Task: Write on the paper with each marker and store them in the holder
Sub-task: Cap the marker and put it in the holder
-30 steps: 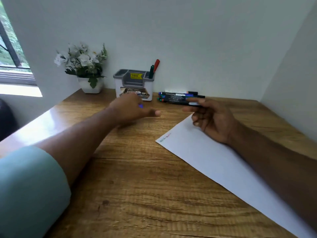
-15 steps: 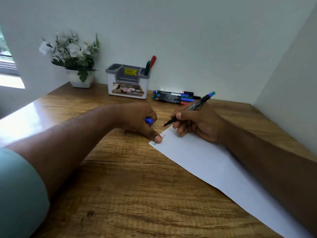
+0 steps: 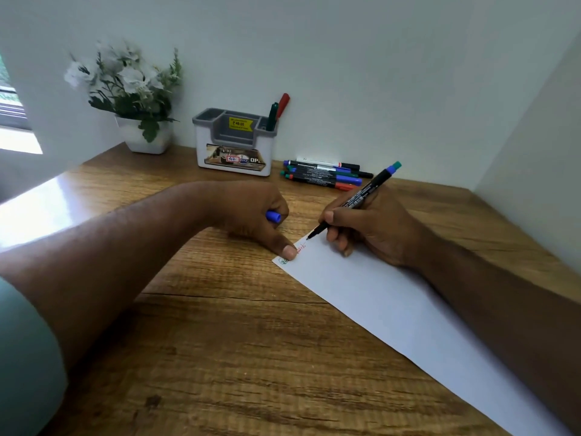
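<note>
One worktop (image 3: pixel 220 357) is seen, broadly bare in front. One paper (image 3: pixel 393 309) is pinned at its corner by the left hand (image 3: pixel 251 215), closed round a blue cap (image 3: pixel 274 216). One marker (image 3: pixel 355 199) is gripped by the right hand (image 3: pixel 374 228), its tip at the paper's edge. Two markers (image 3: pixel 276 111) stand in one holder (image 3: pixel 234 143).

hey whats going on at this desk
A person is about to write on the paper. The right hand holds an uncapped marker, tip at the sheet's top corner. The left hand pins that corner with a finger and holds a blue cap. Two markers stand in the holder; a pile of markers lies beside it.
</note>
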Demonstrator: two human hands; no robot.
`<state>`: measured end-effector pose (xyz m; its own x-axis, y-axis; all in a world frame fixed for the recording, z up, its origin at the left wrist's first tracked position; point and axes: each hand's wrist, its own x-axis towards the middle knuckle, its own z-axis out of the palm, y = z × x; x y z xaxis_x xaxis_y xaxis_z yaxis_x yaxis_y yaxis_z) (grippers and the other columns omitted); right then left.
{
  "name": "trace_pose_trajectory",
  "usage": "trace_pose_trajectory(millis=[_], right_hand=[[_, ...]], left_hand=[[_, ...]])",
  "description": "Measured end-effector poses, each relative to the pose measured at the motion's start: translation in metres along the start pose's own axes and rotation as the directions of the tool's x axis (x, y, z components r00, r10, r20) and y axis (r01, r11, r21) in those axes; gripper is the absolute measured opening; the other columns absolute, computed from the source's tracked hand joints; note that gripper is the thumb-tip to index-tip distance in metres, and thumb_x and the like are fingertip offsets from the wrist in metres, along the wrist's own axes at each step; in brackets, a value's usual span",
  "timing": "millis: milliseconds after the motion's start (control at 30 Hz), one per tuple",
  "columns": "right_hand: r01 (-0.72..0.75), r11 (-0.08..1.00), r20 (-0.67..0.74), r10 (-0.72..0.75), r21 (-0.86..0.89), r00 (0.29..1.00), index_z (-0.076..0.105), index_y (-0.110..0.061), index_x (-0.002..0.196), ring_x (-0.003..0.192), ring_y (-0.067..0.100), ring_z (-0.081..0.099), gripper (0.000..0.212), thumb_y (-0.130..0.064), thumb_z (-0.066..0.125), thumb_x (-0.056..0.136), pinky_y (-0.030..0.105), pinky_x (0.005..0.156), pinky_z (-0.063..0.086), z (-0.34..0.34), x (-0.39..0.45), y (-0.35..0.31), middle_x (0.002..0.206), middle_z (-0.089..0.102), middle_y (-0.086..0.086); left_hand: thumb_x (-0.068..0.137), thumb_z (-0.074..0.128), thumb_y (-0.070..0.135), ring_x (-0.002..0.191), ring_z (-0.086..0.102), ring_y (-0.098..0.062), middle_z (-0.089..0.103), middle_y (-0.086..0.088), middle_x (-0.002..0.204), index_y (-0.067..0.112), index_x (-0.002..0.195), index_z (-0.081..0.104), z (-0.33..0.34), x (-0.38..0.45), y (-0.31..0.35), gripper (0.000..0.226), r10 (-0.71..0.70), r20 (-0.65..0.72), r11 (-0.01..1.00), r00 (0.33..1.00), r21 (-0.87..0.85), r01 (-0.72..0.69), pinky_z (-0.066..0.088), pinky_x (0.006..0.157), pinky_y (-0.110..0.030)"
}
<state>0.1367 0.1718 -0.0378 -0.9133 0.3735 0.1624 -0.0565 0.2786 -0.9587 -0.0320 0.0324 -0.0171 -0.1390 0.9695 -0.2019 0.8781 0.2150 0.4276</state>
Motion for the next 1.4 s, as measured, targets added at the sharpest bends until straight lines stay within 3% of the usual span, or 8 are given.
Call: trace_pose_trajectory(millis=[633,767,900,1267,1400], right_hand=[[-0.017,1.000,0.023,0.017,-0.002,1.000,0.068,0.001,0.074,0.039,0.018,0.055,0.013,0.005,0.062,0.084,0.024,0.038,0.046,-0.0004,0.0006,-0.0007,0.055,0.063,0.014],[-0.023,1.000,0.006,0.023,0.004,1.000,0.066,0.004,0.074,0.037,0.018,0.054,0.012,0.007,0.060,0.084,0.023,0.037,0.045,-0.0008,0.0005,-0.0010,0.053,0.062,0.013],[-0.015,1.000,-0.011,0.015,0.012,1.000,0.065,0.005,0.076,0.038,0.019,0.054,0.010,0.006,0.061,0.084,0.024,0.038,0.045,-0.0004,0.0007,-0.0006,0.054,0.062,0.014],[-0.023,1.000,-0.027,0.023,0.003,0.999,0.066,0.001,0.072,0.038,0.019,0.054,0.014,0.006,0.060,0.085,0.024,0.038,0.045,-0.0009,0.0010,-0.0010,0.054,0.062,0.014],[-0.021,1.000,-0.027,0.021,0.008,0.999,0.066,0.002,0.073,0.038,0.018,0.055,0.014,0.007,0.060,0.085,0.025,0.037,0.046,0.0000,0.0016,-0.0016,0.054,0.063,0.014]], left_hand=[[0.052,0.068,0.061,0.058,0.044,-0.008,0.047,0.005,0.060,0.020,0.064,0.047,-0.0013,0.0011,0.0008,0.047,-0.007,0.032,1.000,0.999,-0.009,0.008,0.035,0.058,-0.026],[0.060,0.072,0.055,0.057,0.044,-0.007,0.047,0.005,0.060,0.020,0.064,0.047,-0.0009,0.0016,0.0000,0.043,-0.010,0.030,1.000,0.999,-0.009,0.010,0.035,0.057,-0.026],[0.052,0.069,0.061,0.056,0.044,-0.006,0.046,0.007,0.057,0.021,0.063,0.048,-0.0010,0.0027,-0.0007,0.046,-0.007,0.031,1.000,1.000,-0.011,0.008,0.036,0.057,-0.026],[0.058,0.072,0.056,0.058,0.044,-0.008,0.047,0.004,0.060,0.020,0.063,0.047,-0.0011,0.0032,-0.0017,0.044,0.003,0.034,1.000,0.999,-0.018,-0.002,0.036,0.057,-0.026],[0.052,0.069,0.062,0.057,0.044,-0.008,0.046,0.005,0.059,0.021,0.063,0.047,-0.0014,0.0021,-0.0013,0.048,0.004,0.030,1.000,1.000,-0.009,-0.004,0.036,0.057,-0.027]])
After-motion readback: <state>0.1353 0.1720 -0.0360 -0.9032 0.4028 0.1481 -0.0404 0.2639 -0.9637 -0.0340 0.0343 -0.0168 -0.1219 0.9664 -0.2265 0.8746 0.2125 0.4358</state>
